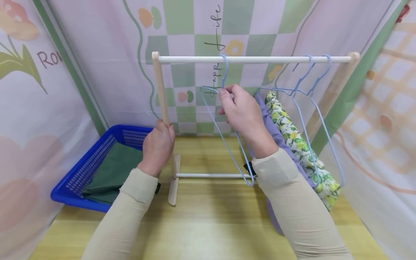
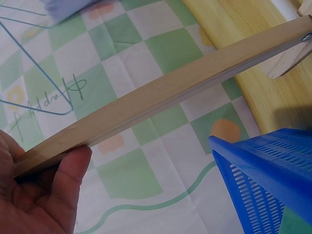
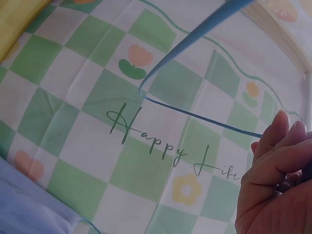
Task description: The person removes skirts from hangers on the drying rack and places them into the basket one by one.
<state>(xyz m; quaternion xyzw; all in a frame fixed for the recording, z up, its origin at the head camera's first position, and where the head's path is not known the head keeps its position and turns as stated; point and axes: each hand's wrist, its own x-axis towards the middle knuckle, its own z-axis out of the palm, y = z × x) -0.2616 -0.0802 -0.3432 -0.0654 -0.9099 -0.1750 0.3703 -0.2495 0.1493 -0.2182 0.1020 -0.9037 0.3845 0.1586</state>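
Note:
A wooden clothes rack with a white rail [image 1: 195, 60] stands on the table. My left hand [image 1: 158, 146] grips its left wooden post [image 1: 159, 83] about halfway down; in the left wrist view, the thumb lies against the post [image 2: 146, 90]. A bare light-blue clothes hanger [image 1: 226, 66] is hooked over the rail. With its fingertips, my right hand [image 1: 242, 110] pinches this hanger just below the hook. The right wrist view shows one end of the hanger [image 3: 195, 111] beyond the fingers [image 3: 273, 168], whose tips are partly hidden.
To the right, two blue hangers [image 1: 320, 79] hang beside a purple cloth [image 1: 276, 126] and a lemon-print cloth [image 1: 289, 133]. A blue basket [image 1: 81, 204] at the left holds folded dark green cloth [image 1: 118, 168]. A white lower bar [image 1: 208, 175] runs near the wooden tabletop [image 1: 201, 224].

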